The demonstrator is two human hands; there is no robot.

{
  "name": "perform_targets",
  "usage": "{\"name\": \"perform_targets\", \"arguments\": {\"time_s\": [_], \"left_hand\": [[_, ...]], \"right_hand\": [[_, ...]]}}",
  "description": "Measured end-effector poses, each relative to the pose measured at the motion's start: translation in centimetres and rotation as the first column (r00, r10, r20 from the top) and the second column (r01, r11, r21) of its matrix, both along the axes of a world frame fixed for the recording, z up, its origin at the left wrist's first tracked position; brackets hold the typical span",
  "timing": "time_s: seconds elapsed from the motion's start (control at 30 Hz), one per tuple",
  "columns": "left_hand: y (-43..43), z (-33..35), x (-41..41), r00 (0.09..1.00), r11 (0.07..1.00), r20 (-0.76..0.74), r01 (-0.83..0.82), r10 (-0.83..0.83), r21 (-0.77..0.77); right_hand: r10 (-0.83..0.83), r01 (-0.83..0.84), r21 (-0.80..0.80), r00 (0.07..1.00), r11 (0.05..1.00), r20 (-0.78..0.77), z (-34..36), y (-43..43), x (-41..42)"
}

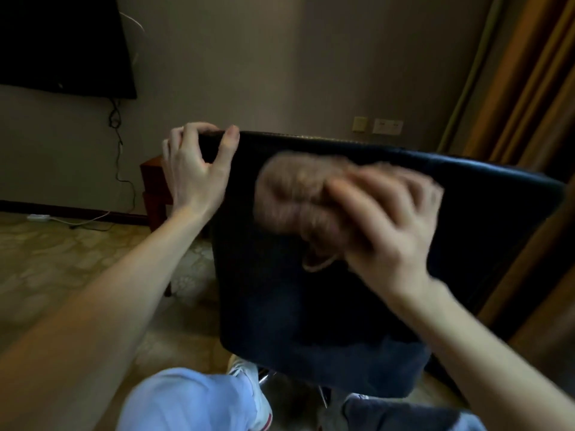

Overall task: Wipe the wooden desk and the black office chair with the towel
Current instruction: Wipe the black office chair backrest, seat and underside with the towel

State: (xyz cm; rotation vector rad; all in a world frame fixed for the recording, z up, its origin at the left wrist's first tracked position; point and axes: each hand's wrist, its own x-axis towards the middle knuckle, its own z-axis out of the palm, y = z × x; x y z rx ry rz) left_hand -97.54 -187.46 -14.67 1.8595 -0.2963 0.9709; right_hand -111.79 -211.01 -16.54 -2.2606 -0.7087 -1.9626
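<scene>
black office chair mid-wipe, frame centre: right grip presses towel with straight fingers, left grip clamps its top corner; desk progress untellable.

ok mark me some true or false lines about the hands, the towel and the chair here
1. The left hand grips the top corner of the black office chair. True.
2. The towel lies on the floor. False: the right hand presses it against the chair's backrest.
3. The right hand and the towel are blurred. True.
4. The curtain hangs at the left of the view. False: it hangs at the right.
5. A dark screen is on the wall at upper left. True.
</scene>
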Motion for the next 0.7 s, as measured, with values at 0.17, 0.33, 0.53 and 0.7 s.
{"name": "perform_targets", "arguments": {"time_s": [0.17, 0.33, 0.53, 0.7], "left_hand": [[2.3, -0.4, -2.7, 0.931, 0.895, -0.22, 0.184, -0.291, -0.407], [4.5, -2.8, -3.3, 0.811, 0.773, -0.3, 0.266, -0.502, -0.576], [4.6, -4.2, -1.1, 0.805, 0.716, -0.207, 0.337, -0.556, -0.612], [3.8, -6.5, 1.6, 0.83, 0.717, -0.127, 0.379, -0.543, -0.585]], "right_hand": [[-0.195, 0.185, 0.073, 0.97, 0.98, 0.149, 6.5, 4.0, -1.2], [-0.175, 0.155, 0.1, 0.954, 0.983, 0.243, 2.6, 7.3, 1.4], [-0.158, 0.059, -0.366, 0.956, 0.929, -0.247, -13.6, 7.1, 6.2], [-0.314, 0.064, -0.53, 0.862, 0.845, -0.397, -25.2, 7.8, 8.7]]}}
